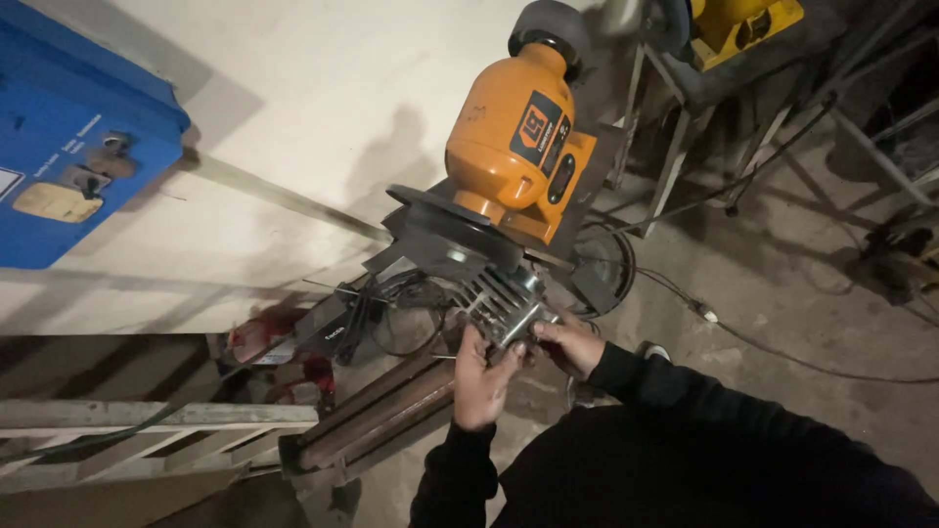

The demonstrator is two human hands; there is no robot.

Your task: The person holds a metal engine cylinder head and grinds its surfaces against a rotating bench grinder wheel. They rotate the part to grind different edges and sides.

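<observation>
Hands meet at a finned metal part (506,305), a grey casting with rows of thin ribs, held up against the grey wheel (460,238) at the near end of an orange bench grinder (515,137). The left hand (481,376) comes from below with its palm toward the part, fingers curled round its near side, so its grip is grasping the part. The right hand (570,342) comes from the right in a black sleeve (685,391); its fingers close over the part's right edge, so that grip also grasps it. The part sits between the two hands, just under the wheel and touching or almost touching it; which one cannot be told from this view.

The grinder has a rounded orange body with a dark label on its side and a second grey wheel (551,27) at its far end. It stands on a dark metal plate (587,196) over a stand whose steel rails (377,416) slope down to the left, below the hands. Black cables (377,313) bunch just left of the part, beside a red object (262,337) that is too blurred to tell.

A blue metal box (73,137) hangs on the pale wall (293,98) at upper left. At the top edge stands a yellow machine (738,22) on a thin-legged frame (675,147). A thin cord (763,347) runs across the concrete floor (802,284) to the right, well apart from the hands.
</observation>
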